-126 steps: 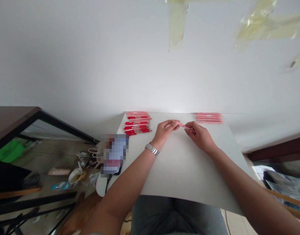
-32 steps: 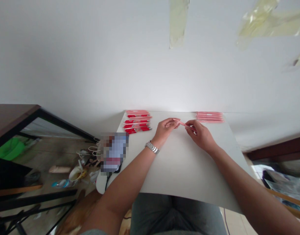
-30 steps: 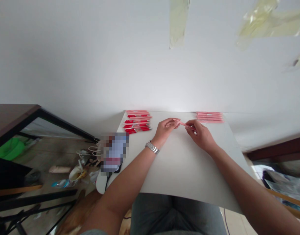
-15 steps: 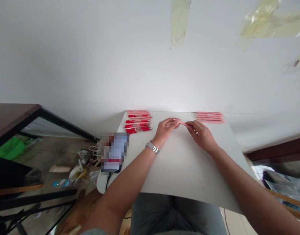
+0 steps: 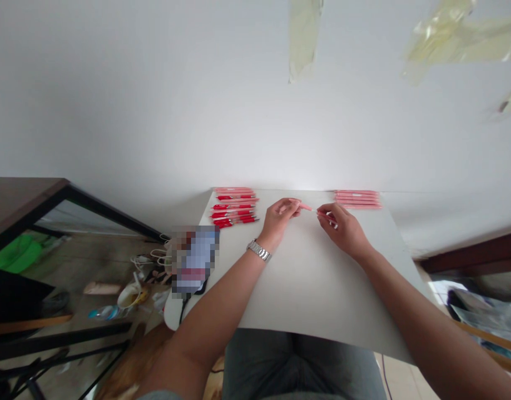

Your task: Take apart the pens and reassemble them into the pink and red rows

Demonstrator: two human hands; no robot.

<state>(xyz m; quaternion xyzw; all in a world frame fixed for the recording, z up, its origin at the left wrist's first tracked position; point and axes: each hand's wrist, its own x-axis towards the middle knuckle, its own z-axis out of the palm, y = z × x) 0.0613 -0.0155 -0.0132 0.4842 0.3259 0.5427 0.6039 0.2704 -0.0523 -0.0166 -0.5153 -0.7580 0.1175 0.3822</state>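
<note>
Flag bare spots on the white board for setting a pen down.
Largest free patch: the near half of the white board, between the two forearms and the near edge. Smaller strip at the far edge, between the red pens and the pink pens. Crowded: mid-board, where left hand and right hand pinch pen pieces.

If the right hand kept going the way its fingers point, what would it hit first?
Probably the pink pen barrel held by the left hand: the right hand, pinching a thin pen part, points straight at it across a small gap.
</note>
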